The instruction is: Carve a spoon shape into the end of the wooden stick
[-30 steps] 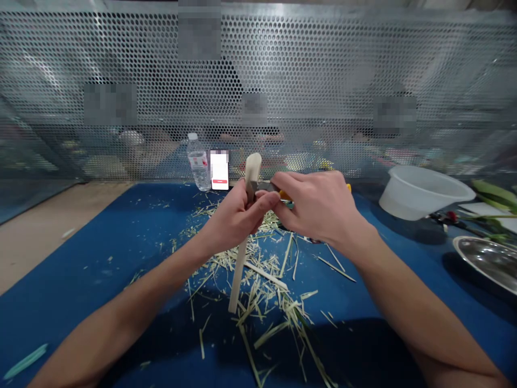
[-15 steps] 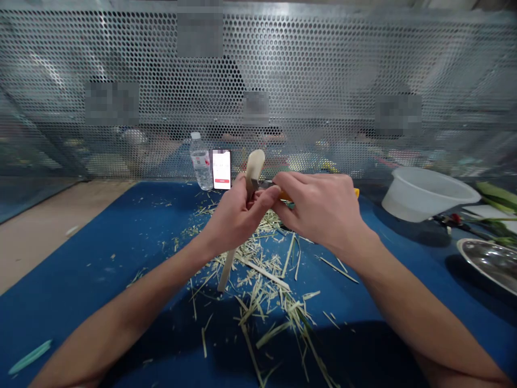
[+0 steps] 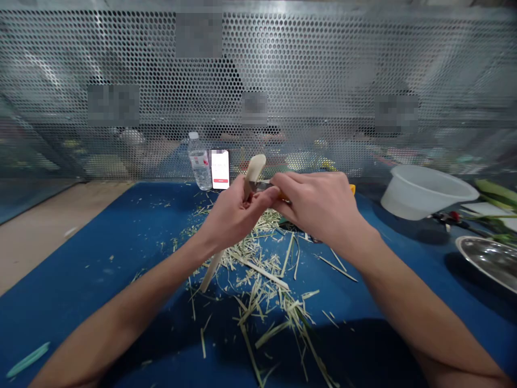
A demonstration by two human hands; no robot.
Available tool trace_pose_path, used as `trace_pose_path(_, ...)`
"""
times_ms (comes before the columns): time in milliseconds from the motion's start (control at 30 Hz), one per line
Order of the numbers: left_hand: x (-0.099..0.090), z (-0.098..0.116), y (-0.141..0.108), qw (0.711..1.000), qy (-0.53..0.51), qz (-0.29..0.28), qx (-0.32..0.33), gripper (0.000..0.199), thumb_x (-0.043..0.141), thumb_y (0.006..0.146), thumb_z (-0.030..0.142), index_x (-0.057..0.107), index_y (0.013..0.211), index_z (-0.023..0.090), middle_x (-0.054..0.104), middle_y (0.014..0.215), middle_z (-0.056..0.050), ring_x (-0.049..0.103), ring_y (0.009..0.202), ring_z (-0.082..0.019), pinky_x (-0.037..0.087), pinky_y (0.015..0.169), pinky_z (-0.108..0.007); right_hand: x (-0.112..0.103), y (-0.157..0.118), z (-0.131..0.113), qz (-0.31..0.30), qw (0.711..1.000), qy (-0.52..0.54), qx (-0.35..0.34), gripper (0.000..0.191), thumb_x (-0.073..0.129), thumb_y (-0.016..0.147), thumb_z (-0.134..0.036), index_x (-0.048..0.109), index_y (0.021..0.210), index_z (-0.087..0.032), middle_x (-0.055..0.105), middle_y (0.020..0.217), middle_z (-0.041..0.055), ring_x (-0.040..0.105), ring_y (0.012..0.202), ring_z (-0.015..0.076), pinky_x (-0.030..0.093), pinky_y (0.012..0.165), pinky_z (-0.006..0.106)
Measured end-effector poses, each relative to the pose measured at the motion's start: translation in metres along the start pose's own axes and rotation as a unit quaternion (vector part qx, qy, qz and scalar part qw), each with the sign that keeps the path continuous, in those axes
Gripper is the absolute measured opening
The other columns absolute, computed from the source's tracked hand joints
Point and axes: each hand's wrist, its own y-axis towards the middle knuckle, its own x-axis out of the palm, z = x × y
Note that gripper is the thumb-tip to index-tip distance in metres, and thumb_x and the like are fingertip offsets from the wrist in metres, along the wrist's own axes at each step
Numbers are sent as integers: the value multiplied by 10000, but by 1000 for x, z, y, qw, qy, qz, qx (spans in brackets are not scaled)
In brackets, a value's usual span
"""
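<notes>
A pale, long piece (image 3: pixel 257 166) with a rounded top end is in my left hand (image 3: pixel 232 215), whose fingers are wrapped round it. Its narrow lower part slants down and to the left below that hand. My right hand (image 3: pixel 319 202) is closed round a yellow-handled knife (image 3: pixel 352 189), with the metal blade against the pale piece near my left thumb. Most of the handle is hidden by my right hand. Thin pale and green shavings (image 3: pixel 262 275) lie scattered on the blue table surface (image 3: pixel 133 231) beneath both hands.
Behind the hands stand a water bottle (image 3: pixel 199 164) and a lit phone (image 3: pixel 220 170), before a perforated metal screen (image 3: pixel 307 70). To the right are a white plastic tub (image 3: pixel 424 194), a metal bowl (image 3: pixel 490 258) and green leaves (image 3: pixel 496 195). A turquoise strip (image 3: pixel 28 360) lies front left.
The lower end of the pale piece has swung left, and its top sits slightly lower. Both hands have shifted slightly left, keeping their holds.
</notes>
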Motion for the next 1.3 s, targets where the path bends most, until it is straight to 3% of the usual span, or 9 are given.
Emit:
trace_pose_path(133,0,-2,2,999,-22,-33,-11,411,738,791,451,431,943,224,390,668,74,361,549,-85,290,461,-235,3,1,-1,-14,1000,-14,9,293,480,968,-450,626,864,-218,708,739,-3,569,589,124,172,539,301)
trace_pose_path(367,0,-5,3,1000,-25,-18,-7,381,707,817,465,427,894,219,428,697,57,372,564,-85,315,476,-234,7,1,-6,-14,1000,-10,16,194,487,951,-331,616,871,-210,715,772,-11,568,585,113,180,538,301)
trace_pose_path(733,2,-4,0,999,27,-7,15,344,656,857,506,481,811,213,392,626,47,343,533,-99,245,466,-254,1,1,-10,5,997,-42,60,247,465,968,-381,601,864,-203,692,727,8,542,548,115,151,527,297)
trace_pose_path(967,5,-4,-1,996,-78,-5,-30,489,809,710,480,453,911,212,428,701,67,353,555,-70,306,468,-208,-1,0,-1,-42,999,11,-3,259,435,929,-385,612,888,-201,695,748,14,535,564,125,154,535,302)
trace_pose_path(1300,6,2,-1,990,-133,-26,-48,514,825,697,417,449,976,206,425,697,83,354,539,-54,297,454,-192,1,0,2,-61,997,43,-16,312,375,953,-376,628,920,-196,693,765,26,525,585,131,160,537,310)
